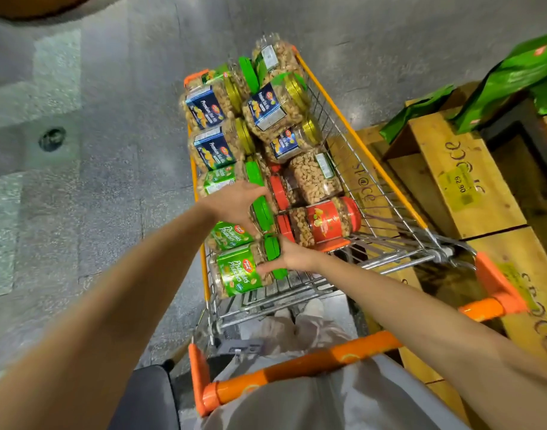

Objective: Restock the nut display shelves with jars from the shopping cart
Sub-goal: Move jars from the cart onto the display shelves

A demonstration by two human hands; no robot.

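Note:
A wire shopping cart (377,187) with orange trim holds several plastic nut jars lying on their sides. My left hand (235,203) reaches into the cart and curls over a green-lidded pistachio jar (231,235). My right hand (292,256) grips the nearest pistachio jar (238,274) at its green lid end, thumb across the label. Blue-labelled mixed-nut jars (210,107) with gold lids fill the far end. A red-labelled jar (326,221) lies at the right side.
Wooden display crates (464,181) stand right of the cart, with green bags (514,76) on top. The orange cart handle (297,367) is against my body. Grey tiled floor (95,150) spreads to the left.

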